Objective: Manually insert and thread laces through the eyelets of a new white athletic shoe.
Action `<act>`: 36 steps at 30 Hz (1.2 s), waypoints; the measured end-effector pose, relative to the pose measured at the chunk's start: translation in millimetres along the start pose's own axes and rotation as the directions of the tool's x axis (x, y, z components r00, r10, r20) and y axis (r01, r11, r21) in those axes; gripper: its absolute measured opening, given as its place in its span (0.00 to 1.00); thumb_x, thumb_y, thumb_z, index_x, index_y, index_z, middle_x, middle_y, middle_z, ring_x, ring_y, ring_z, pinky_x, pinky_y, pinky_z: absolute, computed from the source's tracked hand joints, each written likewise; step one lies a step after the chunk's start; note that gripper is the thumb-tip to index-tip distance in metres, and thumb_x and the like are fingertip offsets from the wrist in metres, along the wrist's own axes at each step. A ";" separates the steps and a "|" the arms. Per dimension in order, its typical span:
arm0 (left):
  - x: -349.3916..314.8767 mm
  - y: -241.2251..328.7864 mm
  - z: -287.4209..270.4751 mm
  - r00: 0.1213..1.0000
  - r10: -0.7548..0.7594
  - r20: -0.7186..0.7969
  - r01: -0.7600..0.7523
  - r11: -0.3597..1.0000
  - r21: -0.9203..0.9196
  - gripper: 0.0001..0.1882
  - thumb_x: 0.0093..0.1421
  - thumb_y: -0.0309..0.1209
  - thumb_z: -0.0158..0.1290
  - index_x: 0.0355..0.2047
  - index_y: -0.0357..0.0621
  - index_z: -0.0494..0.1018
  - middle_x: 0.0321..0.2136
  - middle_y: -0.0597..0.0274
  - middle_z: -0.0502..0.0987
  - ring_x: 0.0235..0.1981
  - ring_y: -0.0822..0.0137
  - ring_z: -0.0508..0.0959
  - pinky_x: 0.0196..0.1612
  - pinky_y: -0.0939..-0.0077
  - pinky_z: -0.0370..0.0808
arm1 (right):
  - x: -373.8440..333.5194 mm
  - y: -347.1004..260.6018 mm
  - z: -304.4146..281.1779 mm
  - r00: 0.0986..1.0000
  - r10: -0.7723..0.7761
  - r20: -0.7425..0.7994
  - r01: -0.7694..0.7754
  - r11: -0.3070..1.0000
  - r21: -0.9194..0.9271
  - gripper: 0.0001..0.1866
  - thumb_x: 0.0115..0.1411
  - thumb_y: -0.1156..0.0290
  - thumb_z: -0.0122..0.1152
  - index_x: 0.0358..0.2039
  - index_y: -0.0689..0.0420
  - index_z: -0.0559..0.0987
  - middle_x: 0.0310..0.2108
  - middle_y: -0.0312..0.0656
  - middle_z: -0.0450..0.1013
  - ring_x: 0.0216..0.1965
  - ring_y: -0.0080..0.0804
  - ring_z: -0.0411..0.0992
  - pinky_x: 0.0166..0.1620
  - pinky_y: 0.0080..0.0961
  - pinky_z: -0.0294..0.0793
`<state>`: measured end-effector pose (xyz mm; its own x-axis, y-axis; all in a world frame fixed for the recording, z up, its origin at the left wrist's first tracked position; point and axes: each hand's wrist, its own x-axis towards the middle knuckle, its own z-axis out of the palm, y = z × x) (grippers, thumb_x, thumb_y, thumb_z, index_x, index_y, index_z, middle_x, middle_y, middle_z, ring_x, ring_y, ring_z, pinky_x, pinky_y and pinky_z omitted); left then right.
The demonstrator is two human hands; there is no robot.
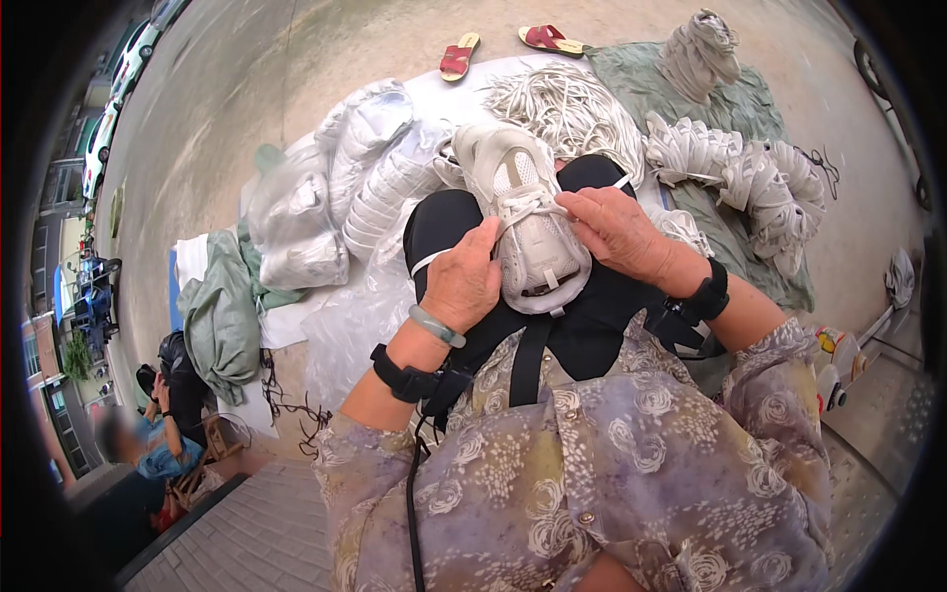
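Note:
A whitish sneaker [541, 264] lies on my lap over black cloth, its toe pointing away from me and its heel toward me. White shoelace [533, 204] crosses its upper and runs out to both sides. My left hand [462, 278] is closed at the shoe's left side, with a lace end sticking out past its back. On the right, my right hand [621, 235] pinches the other side of the lace, and a white end shows above the fingers. Both fingertips are close to the shoe opening, and the exact grip is partly hidden.
A heap of loose white laces [567, 109] lies ahead on a white sheet. Plastic-wrapped white bundles [301, 222] are at left; strung bundles of pale shoe parts [755, 183] lie right on green cloth [631, 74]. Red slippers [459, 57] stand beyond. Another person [163, 439] sits far left.

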<state>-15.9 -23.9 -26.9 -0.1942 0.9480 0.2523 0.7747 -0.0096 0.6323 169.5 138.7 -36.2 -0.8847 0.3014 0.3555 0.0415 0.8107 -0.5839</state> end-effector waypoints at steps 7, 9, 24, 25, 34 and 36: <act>2.1 7.6 2.8 0.979 -0.177 0.106 0.147 0.959 0.242 0.10 0.52 0.24 0.49 0.37 0.43 0.69 0.23 0.52 0.74 0.24 0.51 0.75 0.27 0.62 0.71 | -2.5 17.7 2.5 0.998 0.003 0.066 0.006 0.989 -0.144 0.16 0.49 0.77 0.54 0.41 0.57 0.70 0.27 0.41 0.70 0.35 0.43 0.69 0.41 0.34 0.67; -1.5 10.7 -3.0 0.989 -0.128 0.071 0.104 0.954 0.282 0.08 0.52 0.24 0.50 0.34 0.43 0.69 0.20 0.54 0.73 0.23 0.51 0.75 0.26 0.62 0.71 | -2.1 14.8 1.9 0.989 0.045 0.140 -0.025 0.989 -0.143 0.15 0.50 0.76 0.54 0.41 0.57 0.71 0.26 0.42 0.70 0.34 0.43 0.69 0.39 0.34 0.68; -68.7 -27.0 -73.0 0.974 -0.222 0.051 0.149 0.791 0.593 0.04 0.51 0.22 0.47 0.28 0.43 0.68 0.18 0.55 0.71 0.20 0.51 0.74 0.22 0.60 0.69 | -55.3 0.2 -78.3 0.952 0.229 0.205 -0.039 0.751 -0.659 0.06 0.49 0.73 0.52 0.30 0.53 0.68 0.19 0.39 0.64 0.22 0.35 0.69 0.25 0.30 0.66; -77.2 -35.9 -79.7 0.973 -0.223 0.051 0.151 0.791 0.593 0.04 0.51 0.22 0.47 0.28 0.43 0.68 0.18 0.55 0.71 0.20 0.51 0.74 0.22 0.60 0.69 | -60.1 2.5 -84.6 0.961 0.167 0.222 0.005 0.788 -0.615 0.07 0.49 0.73 0.52 0.30 0.53 0.68 0.19 0.38 0.64 0.22 0.36 0.69 0.25 0.31 0.66; -192.6 -114.9 -179.1 0.840 -0.520 -0.154 0.462 0.539 0.704 0.09 0.56 0.28 0.44 0.35 0.43 0.72 0.23 0.45 0.74 0.27 0.45 0.75 0.31 0.55 0.70 | -161.8 72.6 -198.0 0.959 0.282 0.023 -0.208 0.756 -0.620 0.09 0.54 0.78 0.51 0.37 0.57 0.72 0.28 0.43 0.71 0.28 0.43 0.70 0.32 0.33 0.67; -227.1 -134.3 -208.9 0.757 -0.610 -0.236 0.591 0.483 0.646 0.09 0.56 0.29 0.44 0.34 0.42 0.72 0.24 0.44 0.74 0.28 0.44 0.74 0.31 0.55 0.70 | -206.0 106.2 -237.3 0.920 0.367 -0.136 -0.363 0.672 -0.646 0.09 0.58 0.75 0.52 0.40 0.58 0.73 0.34 0.46 0.73 0.35 0.46 0.72 0.38 0.33 0.69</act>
<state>-201.6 -304.3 -16.1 -0.7613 0.6480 -0.0223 0.6484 0.7611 -0.0183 466.3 281.8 1.7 -0.7359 0.6430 0.2121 0.6490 0.7592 -0.0499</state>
